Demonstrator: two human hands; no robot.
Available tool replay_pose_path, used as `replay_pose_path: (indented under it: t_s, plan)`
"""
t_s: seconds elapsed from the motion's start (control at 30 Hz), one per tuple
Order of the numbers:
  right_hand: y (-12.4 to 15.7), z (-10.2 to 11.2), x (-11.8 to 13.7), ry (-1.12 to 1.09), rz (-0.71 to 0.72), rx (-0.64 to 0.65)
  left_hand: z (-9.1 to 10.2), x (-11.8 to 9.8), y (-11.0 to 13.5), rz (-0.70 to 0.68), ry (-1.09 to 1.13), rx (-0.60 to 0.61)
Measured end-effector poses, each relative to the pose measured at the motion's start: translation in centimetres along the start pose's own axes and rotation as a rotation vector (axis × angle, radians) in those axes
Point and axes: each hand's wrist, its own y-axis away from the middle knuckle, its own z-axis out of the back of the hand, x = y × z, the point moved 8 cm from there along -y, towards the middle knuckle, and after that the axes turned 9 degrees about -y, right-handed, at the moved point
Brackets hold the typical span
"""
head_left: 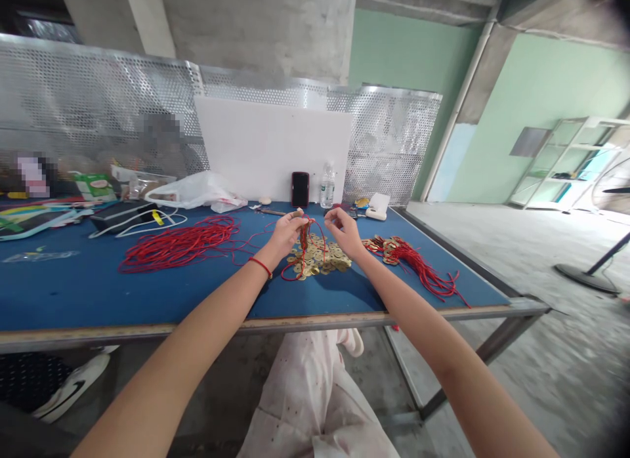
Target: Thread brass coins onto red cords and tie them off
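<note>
Left grip is pinching the soft red cord (limp, so I'm holding it short) while right grip is pressing together just beside it.

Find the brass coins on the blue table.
In the head view, the brass coins lie centrally on the blue table, just below the left hand and right hand, between a red cord coil and red cords.

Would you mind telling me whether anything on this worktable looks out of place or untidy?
The red cords at right straggle loosely, their ends reaching the front edge of the blue table, which looks untidy beside the brass-coloured coins heaped mid-table.
</note>
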Motion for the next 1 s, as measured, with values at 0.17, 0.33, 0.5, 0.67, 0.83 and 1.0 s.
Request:
replay_pose_path:
  t_s: [0.17, 0.33, 0.5, 0.67, 0.83, 1.0]
  plan:
    - [0.7, -2.5, 0.9, 0.144, 0.079, 0.277, 0.2, 0.8, -0.1, 0.047, 0.022, 0.015]
    - [1.1, -4.1, -1.5, 0.030, -0.096, 0.451, 0.2, 1.1, -0.3, 0.082, 0.027, 0.041]
    - [1.6, -4.8, -2.0, -0.311, -0.271, 0.571, 0.7, 1.3, -0.5, 0.103, -0.003, 0.027]
    - [1.4, -3.7, -1.9, -0.539, -0.352, 0.484, 1.5, 1.5, -0.7, 0.089, -0.064, -0.047]
    - [0.4, -1.7, -2.4, -0.572, -0.360, 0.221, 2.5, 0.5, -0.4, -0.010, -0.299, -0.191]
    - [0.1, -0.9, -3.3, -0.443, -0.370, 0.077, 1.3, -0.9, 0.3, -0.140, -0.563, -0.164]
